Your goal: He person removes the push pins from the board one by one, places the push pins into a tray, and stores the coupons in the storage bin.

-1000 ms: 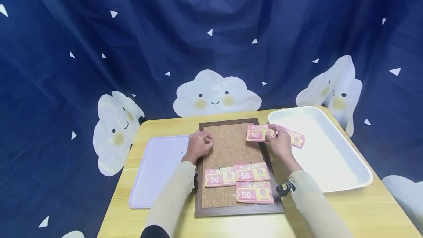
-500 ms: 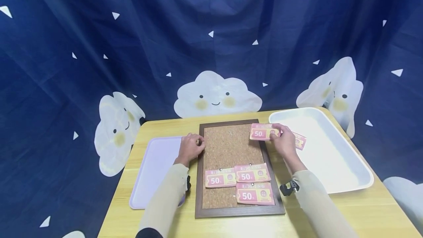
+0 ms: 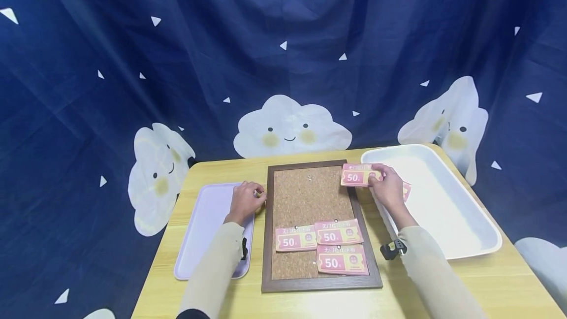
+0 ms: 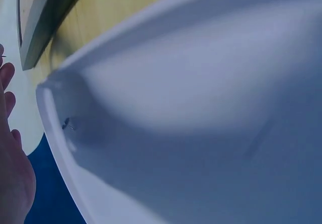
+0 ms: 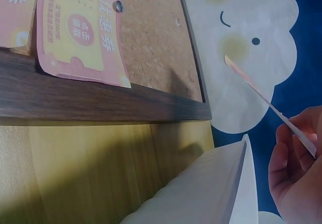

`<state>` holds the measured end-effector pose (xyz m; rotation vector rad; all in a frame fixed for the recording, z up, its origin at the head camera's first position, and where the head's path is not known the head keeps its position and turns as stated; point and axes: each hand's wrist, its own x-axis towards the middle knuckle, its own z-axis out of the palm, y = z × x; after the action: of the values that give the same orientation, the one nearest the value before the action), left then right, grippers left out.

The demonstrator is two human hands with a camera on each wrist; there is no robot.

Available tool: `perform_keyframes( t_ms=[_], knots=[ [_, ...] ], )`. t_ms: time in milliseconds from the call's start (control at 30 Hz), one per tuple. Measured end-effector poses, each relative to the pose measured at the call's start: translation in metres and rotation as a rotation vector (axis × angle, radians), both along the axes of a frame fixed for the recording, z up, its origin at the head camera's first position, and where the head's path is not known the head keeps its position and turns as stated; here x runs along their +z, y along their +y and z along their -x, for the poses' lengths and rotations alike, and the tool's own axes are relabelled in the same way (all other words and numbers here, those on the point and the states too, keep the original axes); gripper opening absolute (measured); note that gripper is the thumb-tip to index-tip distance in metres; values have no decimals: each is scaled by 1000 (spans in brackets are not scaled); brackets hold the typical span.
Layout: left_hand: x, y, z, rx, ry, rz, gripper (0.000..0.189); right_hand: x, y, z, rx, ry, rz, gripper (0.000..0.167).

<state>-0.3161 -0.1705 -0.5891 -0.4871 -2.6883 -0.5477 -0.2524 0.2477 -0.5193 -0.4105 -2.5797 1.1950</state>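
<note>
In the head view my right hand (image 3: pixel 390 188) pinches a pink and yellow coupon (image 3: pixel 353 177) by its right end, above the board's upper right corner and the white tray. The right wrist view shows this coupon (image 5: pixel 256 85) nearly edge-on. My left hand (image 3: pixel 245 201) is over the lilac tray (image 3: pixel 205 220), thumb and forefinger together. A thin dark pin point (image 4: pixel 3 57) sticks out at its fingertips in the left wrist view; its head is hidden. Three coupons (image 3: pixel 338 261) are pinned low on the framed cork board (image 3: pixel 310 191). One thumbtack (image 4: pixel 67 124) lies in the lilac tray.
A white tray (image 3: pixel 443 215) stands at the right, with another coupon (image 3: pixel 406 191) partly hidden behind my right hand. The dark frame (image 3: pixel 323 285) of the board lies on the wooden table (image 3: pixel 283 306). A blue cloud-print curtain (image 3: pixel 283 73) hangs behind.
My left hand has moved left and slightly down, off the board to the lilac tray. My right hand has carried its coupon a little to the right.
</note>
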Motion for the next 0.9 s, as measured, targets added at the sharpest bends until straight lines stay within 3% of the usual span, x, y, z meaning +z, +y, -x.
perform_keyframes(
  t_ms=[233, 433, 667, 900],
  knots=[
    [-1, -10, -4, 37, -62, 24, 3, 0, 6, -1, 1, -2, 10, 39],
    [-3, -17, -8, 61, -41, 20, 5, 4, 15, 0, -44, 22, 11, 38],
    [-10, -24, -14, 79, 0, 40, 7, 7, 23, 0, -72, -19, 51, 40],
    [-12, -30, -16, 103, -35, 49, 7, 7, 32, 2, -87, -61, 64, 43]
  ],
)
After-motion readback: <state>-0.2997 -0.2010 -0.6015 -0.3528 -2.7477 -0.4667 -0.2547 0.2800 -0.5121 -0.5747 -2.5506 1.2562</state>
